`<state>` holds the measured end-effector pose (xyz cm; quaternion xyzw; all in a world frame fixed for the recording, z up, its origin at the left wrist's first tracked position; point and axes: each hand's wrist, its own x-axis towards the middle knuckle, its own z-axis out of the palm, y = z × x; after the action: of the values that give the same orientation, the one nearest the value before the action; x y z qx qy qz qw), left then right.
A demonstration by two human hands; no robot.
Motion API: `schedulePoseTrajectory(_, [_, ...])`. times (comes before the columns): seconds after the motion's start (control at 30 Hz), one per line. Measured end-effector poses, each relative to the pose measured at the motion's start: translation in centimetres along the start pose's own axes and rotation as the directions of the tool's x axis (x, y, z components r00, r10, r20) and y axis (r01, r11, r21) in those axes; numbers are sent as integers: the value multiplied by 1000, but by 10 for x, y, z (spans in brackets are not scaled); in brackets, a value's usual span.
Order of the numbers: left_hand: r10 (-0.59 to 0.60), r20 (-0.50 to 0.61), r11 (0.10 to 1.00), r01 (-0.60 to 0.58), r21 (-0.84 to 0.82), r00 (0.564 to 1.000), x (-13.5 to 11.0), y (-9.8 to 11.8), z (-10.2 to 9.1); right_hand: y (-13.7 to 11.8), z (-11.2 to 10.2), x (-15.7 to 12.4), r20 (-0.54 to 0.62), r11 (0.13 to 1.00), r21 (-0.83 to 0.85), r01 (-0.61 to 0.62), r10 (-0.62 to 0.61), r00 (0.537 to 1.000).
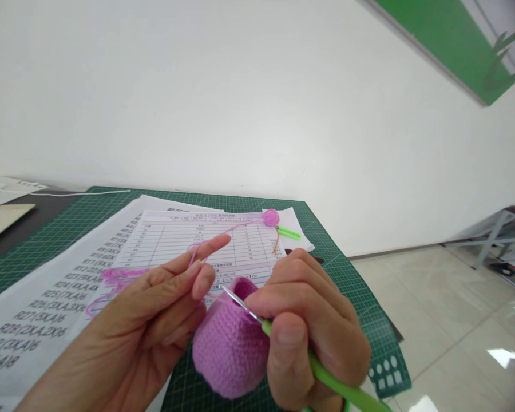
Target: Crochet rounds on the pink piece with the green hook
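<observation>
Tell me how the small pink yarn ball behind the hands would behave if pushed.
The pink yarn ball would probably roll, being round. It is likely light and soft, since it looks wound from thin yarn. Its strand runs to the left hand, so a push away might pull that strand tighter.

The purple crocheted piece [229,355] is a hollow, rounded pouch in tight, even stitches, its narrower opening facing upward. A crochet hook [239,301] (silvery shaft, bright green handle) slants across the opening's near side, its tip pointing up and to the left. Farther off lies a small, round pink yarn ball [271,217], a thin strand [245,222] running back from it toward the piece. Loose pink loops [122,277] lie to the left.
</observation>
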<state>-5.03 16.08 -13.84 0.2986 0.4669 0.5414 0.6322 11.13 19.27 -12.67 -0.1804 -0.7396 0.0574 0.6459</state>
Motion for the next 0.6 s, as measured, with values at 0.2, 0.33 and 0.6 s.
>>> schedulePoseTrajectory(0.2, [37, 4, 996, -37, 83, 999, 2, 1, -2, 7, -5, 0, -30, 978, -156, 136, -143, 989])
schedulePoseTrajectory(0.33, [38, 15, 984, -40, 172, 999, 3, -3, -8, 11, -7, 2, -34, 964, -244, 102, -113, 993])
schedulePoseTrajectory(0.6, [93, -2, 904, -84, 420, 996, 3, -6, -5, 11, -9, 3, -1, 975, 62, -212, 213, 977])
